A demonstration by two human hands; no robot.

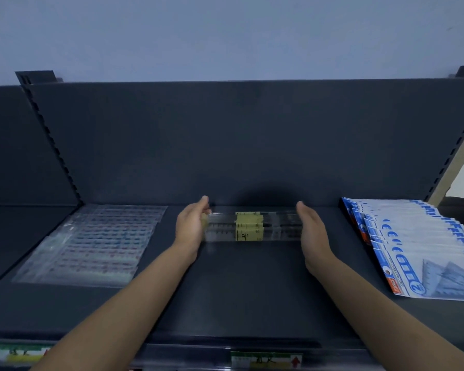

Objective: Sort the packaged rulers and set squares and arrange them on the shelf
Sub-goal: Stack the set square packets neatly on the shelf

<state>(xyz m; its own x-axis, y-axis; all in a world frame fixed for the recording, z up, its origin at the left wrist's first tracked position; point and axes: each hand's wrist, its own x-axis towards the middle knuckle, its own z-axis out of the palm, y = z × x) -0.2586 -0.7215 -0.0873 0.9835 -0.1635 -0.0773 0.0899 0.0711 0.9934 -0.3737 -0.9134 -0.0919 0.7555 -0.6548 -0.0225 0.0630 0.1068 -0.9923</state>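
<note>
A small stack of clear packaged rulers with yellow labels [249, 226] lies crosswise at the back middle of the dark shelf [247, 290]. My left hand [190, 223] presses flat against the stack's left end, fingers straight. At the right end, my right hand [312, 234] stands upright with straight fingers against or just beside the packs. A row of clear ruler packs with red and blue print [94, 242] lies on the left. Blue and white set-square packs [423, 247] overlap in a row on the right.
The shelf's dark back panel [239, 143] rises right behind the rulers. Slotted uprights [54, 145] stand at both sides. Price labels [265, 360] sit on the shelf's front edge. Bare shelf surface lies between my forearms.
</note>
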